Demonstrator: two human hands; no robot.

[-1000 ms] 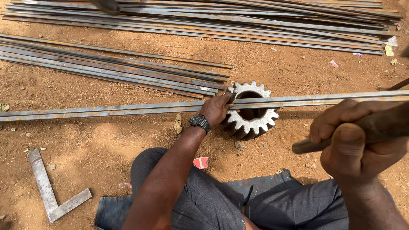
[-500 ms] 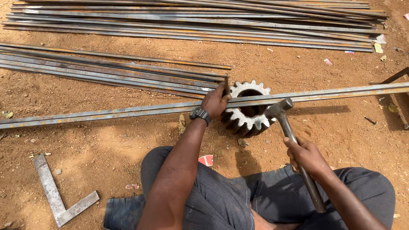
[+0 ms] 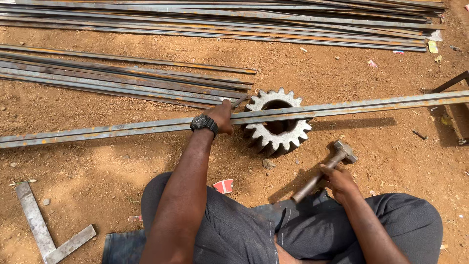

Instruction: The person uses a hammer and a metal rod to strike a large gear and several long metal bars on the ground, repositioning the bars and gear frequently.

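Note:
I sit on red dirt with a large toothed steel gear [image 3: 277,122] lying in front of my knees. A long rusty metal bar [image 3: 342,108] rests across the top of the gear and runs from the left edge to the right edge. My left hand [image 3: 221,116], with a black watch on the wrist, grips this bar just left of the gear; a short dark rod pokes out above the fingers. My right hand [image 3: 337,180] holds a hammer [image 3: 326,169] by its handle, the metal head lowered near the ground to the right of the gear.
Several long metal bars [image 3: 122,83] lie in bundles on the dirt beyond the gear, more along the top edge. A steel square [image 3: 46,230] lies at bottom left. A dark metal frame [image 3: 454,83] stands at the right edge. Small scraps and a stone dot the soil.
The hammer has come down from the bar over the gear to a low position near my right knee. My left hand has kept its grip on the bar.

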